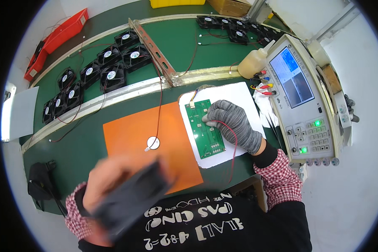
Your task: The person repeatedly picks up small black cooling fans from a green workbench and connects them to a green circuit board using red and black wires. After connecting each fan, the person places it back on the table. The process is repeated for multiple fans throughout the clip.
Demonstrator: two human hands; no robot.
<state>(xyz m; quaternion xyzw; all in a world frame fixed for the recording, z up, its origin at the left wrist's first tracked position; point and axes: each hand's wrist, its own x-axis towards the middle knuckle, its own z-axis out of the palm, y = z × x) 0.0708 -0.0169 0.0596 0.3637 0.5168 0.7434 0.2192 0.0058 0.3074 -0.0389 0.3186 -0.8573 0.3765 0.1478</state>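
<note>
My left hand (107, 178), bare and smeared by motion, grips a black square cooling fan (132, 199), also blurred, over the near edge of the bench. My right hand (231, 124) wears a grey knit glove, its fingers closed at the right side of a green circuit board (202, 134). A red wire (236, 145) runs out from those fingers and curves down past the bench edge; its end is hidden in the grip. The board lies on a white pad (243, 98), with a white plug and coloured wires at its top. To its left is an orange sheet (128, 132) with a white disc (153, 143).
Several black fans (111, 75) with thin leads lie at the far left, more (238, 35) at the far right. A slotted metal bar (155, 50) divides them. A test instrument (298, 96) with a lit screen and a plastic bottle (253, 63) stand on the right. Red bins (65, 31) sit far left.
</note>
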